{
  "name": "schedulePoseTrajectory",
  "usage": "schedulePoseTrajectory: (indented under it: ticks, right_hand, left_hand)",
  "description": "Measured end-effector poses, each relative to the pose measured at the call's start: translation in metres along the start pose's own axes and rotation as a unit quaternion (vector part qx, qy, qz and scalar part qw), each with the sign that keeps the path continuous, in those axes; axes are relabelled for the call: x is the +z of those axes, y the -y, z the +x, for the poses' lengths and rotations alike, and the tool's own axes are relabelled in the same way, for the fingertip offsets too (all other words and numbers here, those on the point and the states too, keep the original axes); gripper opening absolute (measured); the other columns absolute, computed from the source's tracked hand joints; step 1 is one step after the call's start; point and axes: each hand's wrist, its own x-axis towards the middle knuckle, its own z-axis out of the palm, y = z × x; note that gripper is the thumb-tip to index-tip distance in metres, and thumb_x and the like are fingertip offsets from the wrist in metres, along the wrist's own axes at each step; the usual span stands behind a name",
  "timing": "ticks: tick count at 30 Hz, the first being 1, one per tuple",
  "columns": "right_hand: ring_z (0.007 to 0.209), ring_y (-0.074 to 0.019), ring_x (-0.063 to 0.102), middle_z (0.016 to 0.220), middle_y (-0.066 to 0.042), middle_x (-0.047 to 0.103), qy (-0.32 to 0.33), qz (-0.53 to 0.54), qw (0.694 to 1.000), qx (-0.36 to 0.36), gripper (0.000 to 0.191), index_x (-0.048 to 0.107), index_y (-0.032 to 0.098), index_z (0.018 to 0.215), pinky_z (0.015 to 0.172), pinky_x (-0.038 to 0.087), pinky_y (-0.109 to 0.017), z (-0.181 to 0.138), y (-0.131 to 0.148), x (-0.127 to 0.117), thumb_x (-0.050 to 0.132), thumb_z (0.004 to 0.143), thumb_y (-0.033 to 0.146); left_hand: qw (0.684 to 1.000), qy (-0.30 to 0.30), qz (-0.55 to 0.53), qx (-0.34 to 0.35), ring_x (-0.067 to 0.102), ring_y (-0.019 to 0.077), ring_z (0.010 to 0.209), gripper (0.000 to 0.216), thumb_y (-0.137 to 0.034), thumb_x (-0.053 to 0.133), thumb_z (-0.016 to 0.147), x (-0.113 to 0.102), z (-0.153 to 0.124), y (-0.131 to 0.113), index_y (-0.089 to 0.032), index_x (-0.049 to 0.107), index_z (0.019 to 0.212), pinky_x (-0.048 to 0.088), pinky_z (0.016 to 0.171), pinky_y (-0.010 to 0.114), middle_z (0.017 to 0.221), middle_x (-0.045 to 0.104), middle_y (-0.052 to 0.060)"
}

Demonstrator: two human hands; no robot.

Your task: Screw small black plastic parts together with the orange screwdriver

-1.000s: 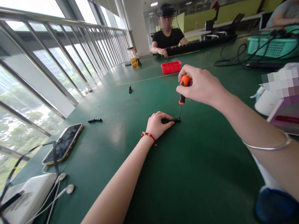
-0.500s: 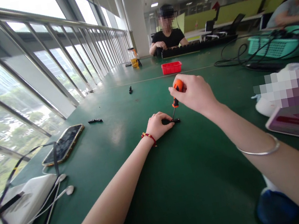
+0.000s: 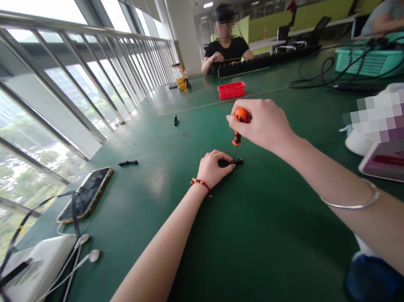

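My left hand point(image 3: 213, 167) rests on the green table point(image 3: 242, 248), fingers closed on a small black part point(image 3: 232, 162) that it pins to the surface. My right hand point(image 3: 265, 124) is wrapped round the orange handle of a small screwdriver point(image 3: 237, 128). The screwdriver stands almost upright, its thin tip set down on the black part just right of my left fingertips. A red string bracelet is on my left wrist and a silver bangle on my right.
A phone point(image 3: 85, 193), white earphones point(image 3: 86, 249) and a white box with straps lie at the left. Small black pieces point(image 3: 128, 162) and a red tray point(image 3: 231, 90) sit farther back. A teal basket with cables point(image 3: 374, 61) is at right. Two people sit at the far end.
My right hand has shifted left and slightly down with the screwdriver, bringing its tip from the part's right end to nearer my left fingers. My left hand has stayed put.
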Motion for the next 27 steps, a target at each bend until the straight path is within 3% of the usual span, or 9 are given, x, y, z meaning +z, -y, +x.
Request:
schedulePoseTrajectory:
  ticks: [4, 8, 13, 19, 23, 27]
  right_hand:
    - [0.059, -0.0180, 0.051, 0.069, -0.001, 0.060, 0.009, 0.002, 1.000, -0.001, 0.024, 0.056, 0.024, 0.094, 0.053, 0.029, -0.026, -0.0019, 0.0024, 0.0000, 0.051, 0.074, 0.036]
    - [0.061, -0.0198, 0.053, 0.066, -0.003, 0.060, 0.004, -0.032, 0.999, 0.004, 0.026, 0.056, 0.024, 0.082, 0.052, 0.028, -0.027, -0.0020, 0.0025, 0.0020, 0.046, 0.079, 0.048]
    - [0.062, -0.0201, 0.053, 0.067, -0.003, 0.061, 0.007, -0.066, 0.998, 0.010, 0.012, 0.056, 0.024, 0.080, 0.052, 0.028, -0.027, -0.0013, 0.0021, 0.0006, 0.051, 0.074, 0.034]
    - [0.058, -0.0185, 0.051, 0.068, -0.002, 0.060, 0.011, -0.048, 0.999, 0.018, 0.032, 0.053, 0.023, 0.101, 0.053, 0.029, -0.027, -0.0027, 0.0058, -0.0017, 0.054, 0.071, 0.032]
    - [0.062, -0.0183, 0.052, 0.072, -0.002, 0.061, 0.013, -0.052, 0.998, -0.011, 0.022, 0.055, 0.023, 0.091, 0.053, 0.029, -0.026, -0.0034, 0.0067, -0.0018, 0.052, 0.075, 0.038]
    - [0.062, -0.0195, 0.053, 0.064, -0.003, 0.059, 0.011, -0.090, 0.996, -0.006, 0.029, 0.057, 0.023, 0.078, 0.053, 0.028, -0.027, -0.0034, 0.0064, -0.0027, 0.044, 0.082, 0.048]
  left_hand:
    - [1.000, 0.000, -0.003, 0.000, 0.058, 0.0194, 0.090, 0.013, -0.029, 0.066, 0.070, -0.0006, -0.0001, -0.0005, -0.021, 0.068, 0.080, 0.046, 0.087, 0.034, 0.092, 0.065, 0.002]
    - [1.000, -0.002, -0.002, 0.002, 0.058, 0.0195, 0.090, 0.012, -0.028, 0.066, 0.070, -0.0006, -0.0001, -0.0007, -0.020, 0.068, 0.079, 0.046, 0.088, 0.035, 0.092, 0.065, 0.002]
    - [1.000, 0.001, 0.000, -0.002, 0.058, 0.0194, 0.091, 0.012, -0.028, 0.066, 0.071, -0.0006, -0.0004, -0.0014, -0.021, 0.069, 0.080, 0.046, 0.088, 0.035, 0.093, 0.065, 0.002]
    - [1.000, 0.001, -0.005, -0.002, 0.058, 0.0196, 0.091, 0.013, -0.028, 0.066, 0.071, -0.0008, -0.0005, -0.0016, -0.021, 0.069, 0.080, 0.045, 0.089, 0.034, 0.094, 0.065, 0.002]
    - [1.000, -0.001, -0.003, 0.001, 0.058, 0.0195, 0.091, 0.013, -0.029, 0.066, 0.071, -0.0004, -0.0003, -0.0010, -0.021, 0.069, 0.080, 0.046, 0.088, 0.034, 0.093, 0.065, 0.002]
    - [1.000, -0.002, 0.003, 0.004, 0.058, 0.0194, 0.090, 0.013, -0.028, 0.066, 0.071, 0.0003, -0.0001, -0.0002, -0.020, 0.069, 0.080, 0.046, 0.088, 0.034, 0.093, 0.065, 0.002]
